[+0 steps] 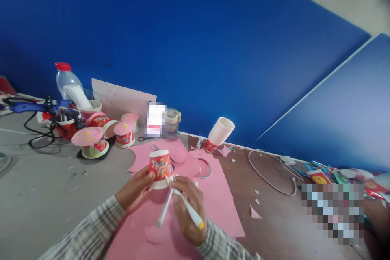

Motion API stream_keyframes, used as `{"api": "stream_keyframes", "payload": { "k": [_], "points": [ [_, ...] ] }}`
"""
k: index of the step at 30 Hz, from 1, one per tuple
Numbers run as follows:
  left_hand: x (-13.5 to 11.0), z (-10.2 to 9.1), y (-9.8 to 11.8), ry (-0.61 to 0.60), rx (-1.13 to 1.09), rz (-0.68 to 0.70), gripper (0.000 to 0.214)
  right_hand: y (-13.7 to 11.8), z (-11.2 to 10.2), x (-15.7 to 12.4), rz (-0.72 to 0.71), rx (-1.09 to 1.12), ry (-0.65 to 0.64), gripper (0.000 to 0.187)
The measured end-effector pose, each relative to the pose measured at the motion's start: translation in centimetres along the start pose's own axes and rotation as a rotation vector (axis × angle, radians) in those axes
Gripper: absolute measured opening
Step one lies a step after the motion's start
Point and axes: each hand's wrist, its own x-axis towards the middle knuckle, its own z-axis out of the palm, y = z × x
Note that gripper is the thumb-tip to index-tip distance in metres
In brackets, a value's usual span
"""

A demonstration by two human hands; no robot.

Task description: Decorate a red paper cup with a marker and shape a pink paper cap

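While the left hand (136, 189) grips an upturned cup (161, 167) over pink paper (219, 205), the right hand (183, 224) pinches a pen (192, 214).

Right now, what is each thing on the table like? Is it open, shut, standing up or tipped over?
Red paper cup: upside down, held in the left hand.
White pen: gripped in the right hand, tip at the cup.
Plastic bottle: upright, red cap on.
Stack of cups: tipped over, leaning.
Pink paper: flat, pieces cut out.
White cable: lying loose in a curve.
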Motion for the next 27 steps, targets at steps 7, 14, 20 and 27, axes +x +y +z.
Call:
{"api": "stream_keyframes", "payload": {
  "k": [7, 14, 20, 27],
  "points": [
    [-0.06, -0.2, -0.07, 0.018, 0.029, -0.04, 0.047, 0.57, -0.49, 0.96, 0.105, 0.011, 0.112, 0.019],
    [-0.22, -0.03, 0.05, -0.044, 0.004, -0.024, 0.045, 0.9, -0.18, 0.69, 0.127, 0.032, 0.08, 0.02],
    [-0.3, 0.13, 0.06, -0.047, -0.004, -0.019, 0.047, 0.96, -0.21, 0.88, 0.124, 0.034, 0.084, 0.019],
    [-0.25, -0.15, -0.1, -0.075, 0.009, -0.024, 0.046, 0.92, -0.22, 0.98, 0.119, 0.031, 0.091, 0.019]
  ]
}}
